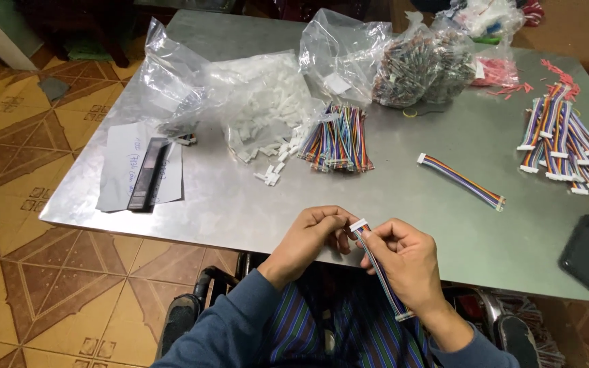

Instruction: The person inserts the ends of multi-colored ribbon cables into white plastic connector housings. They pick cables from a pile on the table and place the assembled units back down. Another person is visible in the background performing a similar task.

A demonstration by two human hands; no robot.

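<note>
Both hands pinch one ribbon cable (378, 269): left hand (311, 235) at its white connector, right hand (407, 262) mid-length. Bare steel table (240, 197), patterned tan floor tiles (8, 170) around.

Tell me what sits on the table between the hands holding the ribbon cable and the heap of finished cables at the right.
Only the single finished cable lies between; the ribbon cable is held in both hands, and the heap is otherwise reachable over bare table.

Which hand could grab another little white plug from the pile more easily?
Probably the left hand. The loose white connectors lie up and to its side of the metal table, and it pinches only the cable's top end. The right hand is farther away and supports the cable's length.
</note>
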